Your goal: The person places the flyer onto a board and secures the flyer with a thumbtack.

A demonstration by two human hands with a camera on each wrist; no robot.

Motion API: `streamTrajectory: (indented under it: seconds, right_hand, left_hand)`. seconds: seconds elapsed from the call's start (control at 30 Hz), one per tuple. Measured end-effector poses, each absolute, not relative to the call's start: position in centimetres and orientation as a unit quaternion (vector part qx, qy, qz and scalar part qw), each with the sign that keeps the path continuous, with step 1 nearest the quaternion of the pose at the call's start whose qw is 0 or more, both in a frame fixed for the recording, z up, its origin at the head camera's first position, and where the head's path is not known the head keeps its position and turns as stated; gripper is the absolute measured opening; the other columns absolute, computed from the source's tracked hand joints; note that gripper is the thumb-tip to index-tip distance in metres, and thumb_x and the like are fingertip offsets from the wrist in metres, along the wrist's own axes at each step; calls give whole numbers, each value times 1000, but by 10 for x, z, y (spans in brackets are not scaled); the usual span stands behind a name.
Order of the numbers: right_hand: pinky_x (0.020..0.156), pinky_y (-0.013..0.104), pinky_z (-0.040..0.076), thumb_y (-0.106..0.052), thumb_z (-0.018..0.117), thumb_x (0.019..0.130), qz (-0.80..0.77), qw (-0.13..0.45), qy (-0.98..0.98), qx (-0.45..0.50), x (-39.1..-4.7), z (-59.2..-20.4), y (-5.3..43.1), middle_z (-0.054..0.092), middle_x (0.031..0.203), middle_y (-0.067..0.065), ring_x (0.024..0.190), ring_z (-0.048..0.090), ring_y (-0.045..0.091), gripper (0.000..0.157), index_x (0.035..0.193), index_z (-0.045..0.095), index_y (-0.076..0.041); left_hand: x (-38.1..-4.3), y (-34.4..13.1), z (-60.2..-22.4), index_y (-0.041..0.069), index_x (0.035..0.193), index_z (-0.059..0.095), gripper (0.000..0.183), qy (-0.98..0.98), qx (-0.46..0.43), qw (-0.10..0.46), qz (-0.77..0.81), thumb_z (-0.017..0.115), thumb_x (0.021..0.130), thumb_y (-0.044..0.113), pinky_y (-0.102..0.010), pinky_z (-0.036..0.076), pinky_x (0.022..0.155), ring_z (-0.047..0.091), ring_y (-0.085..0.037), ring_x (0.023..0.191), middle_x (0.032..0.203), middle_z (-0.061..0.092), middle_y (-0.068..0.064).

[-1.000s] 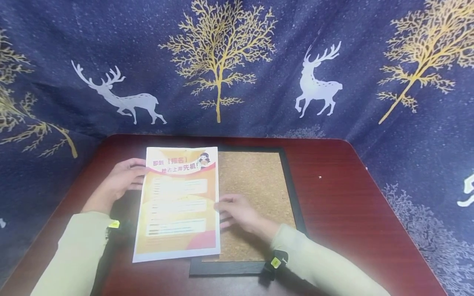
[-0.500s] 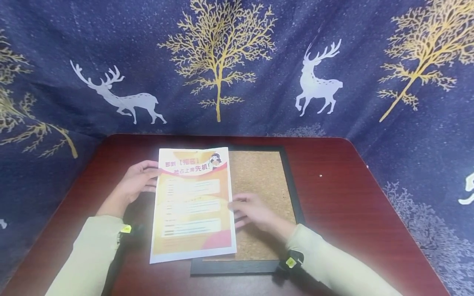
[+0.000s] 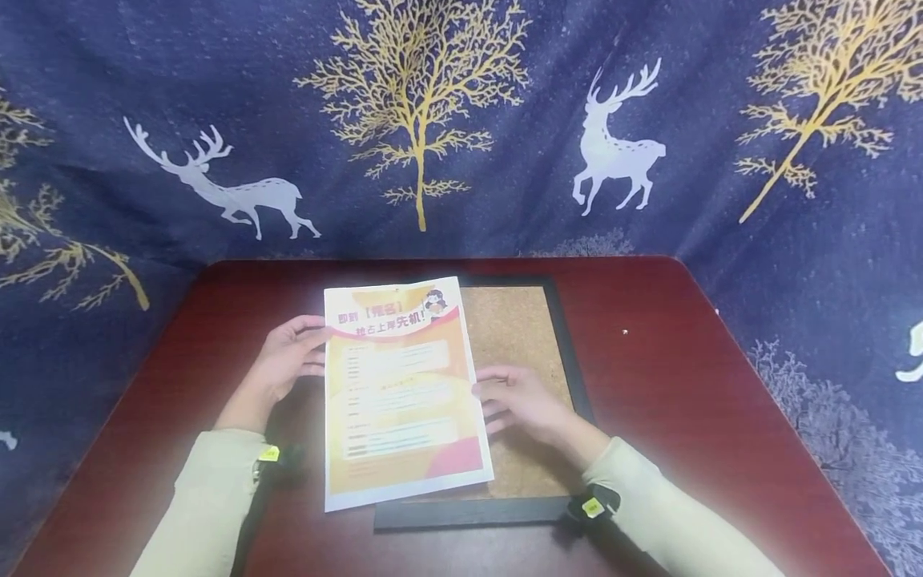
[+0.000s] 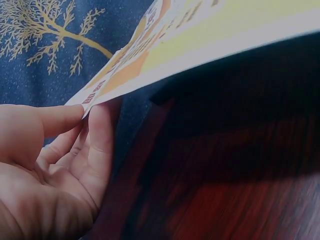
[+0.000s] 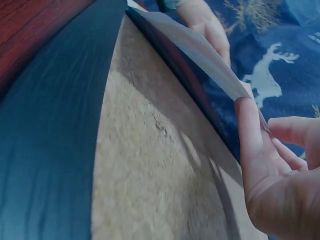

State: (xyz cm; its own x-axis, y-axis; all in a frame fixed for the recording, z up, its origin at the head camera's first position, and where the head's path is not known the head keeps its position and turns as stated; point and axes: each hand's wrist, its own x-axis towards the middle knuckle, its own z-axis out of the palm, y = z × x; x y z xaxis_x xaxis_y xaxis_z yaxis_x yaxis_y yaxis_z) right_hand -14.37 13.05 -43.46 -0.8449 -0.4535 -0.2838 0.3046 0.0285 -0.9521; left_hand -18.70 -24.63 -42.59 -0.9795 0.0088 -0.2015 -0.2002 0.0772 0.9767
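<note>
A printed poster sheet (image 3: 404, 393) in yellow, orange and pink is held up over the left part of a framed cork board (image 3: 530, 336). My left hand (image 3: 292, 357) pinches its left edge between thumb and fingers, as the left wrist view shows with the poster (image 4: 175, 55) raised above the table. At its right edge my right hand (image 3: 522, 405) pinches the paper, thumb on one face and fingers on the other. In the right wrist view the sheet stands apart from the cork (image 5: 150, 135). The poster hides the board's left side.
The board's dark frame (image 3: 476, 511) lies flat on a reddish-brown table (image 3: 692, 433). A tiny pale speck (image 3: 625, 332) is on the table to the right. Behind hangs a blue cloth (image 3: 505, 216) with deer and golden trees.
Both hands have carried the poster to the right, so it covers more of the cork board. Its top right corner has risen slightly, and the head view has tilted a little.
</note>
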Motion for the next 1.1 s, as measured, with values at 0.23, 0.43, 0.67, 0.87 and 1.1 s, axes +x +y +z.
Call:
streamTrajectory:
  seconds: [0.23, 0.43, 0.67, 0.87, 1.1]
  right_hand:
    - [72, 50, 59, -7, 62, 97, -702, 268, 657, -49, -142, -435, 149, 74, 100, 22, 85, 74, 30, 34, 127, 61, 8]
    - [72, 50, 60, -7, 63, 96, -704, 259, 660, -50, -141, -431, 161, 74, 102, 20, 86, 74, 29, 38, 130, 59, 9]
    - [70, 50, 60, -6, 62, 96, -705, 248, 662, -51, -141, -430, 176, 75, 100, 18, 85, 74, 28, 39, 133, 57, 8]
    - [70, 51, 60, -5, 63, 95, -706, 241, 664, -42, -138, -429, 189, 75, 98, 18, 85, 74, 30, 41, 134, 56, 7]
    - [69, 50, 60, -7, 64, 95, -689, 231, 686, -34, -131, -433, 204, 75, 98, 17, 85, 74, 30, 42, 134, 56, 6]
  left_hand:
    - [-189, -227, -430, 1, 123, 53, 29, 705, -64, 80, 701, 64, 100, 14, -31, 59, 59, 70, -15, 64, 89, 73, 5]
    - [-191, -212, -432, 1, 125, 53, 31, 696, -64, 81, 711, 64, 100, 14, -31, 59, 57, 69, -15, 62, 90, 72, 4]
    - [-197, -196, -435, 0, 129, 52, 36, 694, -64, 87, 712, 65, 100, 17, -32, 60, 60, 71, -17, 65, 95, 72, 1]
    - [-200, -183, -436, -2, 133, 50, 42, 700, -67, 98, 704, 65, 99, 18, -34, 61, 63, 72, -19, 67, 98, 72, -1]
    - [-203, -168, -441, 0, 130, 53, 38, 706, -65, 104, 698, 66, 99, 19, -34, 61, 63, 72, -20, 68, 98, 72, -3]
